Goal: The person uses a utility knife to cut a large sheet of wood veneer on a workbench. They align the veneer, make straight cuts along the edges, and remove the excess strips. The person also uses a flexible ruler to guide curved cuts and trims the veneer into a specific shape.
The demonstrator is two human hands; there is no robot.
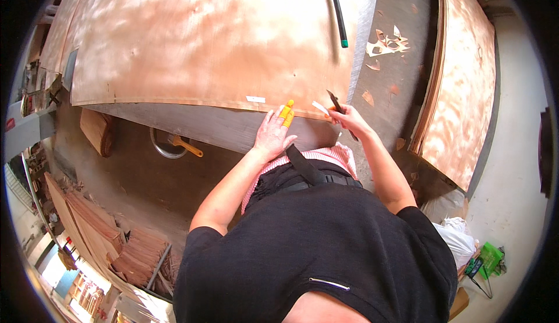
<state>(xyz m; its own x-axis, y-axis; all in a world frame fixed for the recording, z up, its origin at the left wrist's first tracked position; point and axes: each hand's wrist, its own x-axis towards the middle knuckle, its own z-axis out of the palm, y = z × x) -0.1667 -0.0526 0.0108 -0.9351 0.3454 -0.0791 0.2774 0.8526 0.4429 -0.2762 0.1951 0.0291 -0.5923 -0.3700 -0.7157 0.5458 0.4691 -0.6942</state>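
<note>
A large sheet of wood veneer (209, 61) lies before me on a metal-topped table (209, 124). My left hand (271, 136) is at its near edge, palm down, thumb spread, with yellow finger covers (287, 115) on two fingers. Near the sheet's right corner, my right hand (349, 120) grips a dark knife (335, 100), its blade pointing away from me. A narrow white strip (320, 107) reaches from the right fingertips over the veneer; whether it is stuck down is unclear. Left of my left hand, a short white piece of tape (256, 99) sits along the edge.
A dark tube with a green end (340, 22) hangs over or lies on the sheet. To the right stands a veneer stack (463, 74); scraps (386, 46) litter the floor between. A yellow-handled brush (188, 145) rests on a round basin (162, 148) at lower left.
</note>
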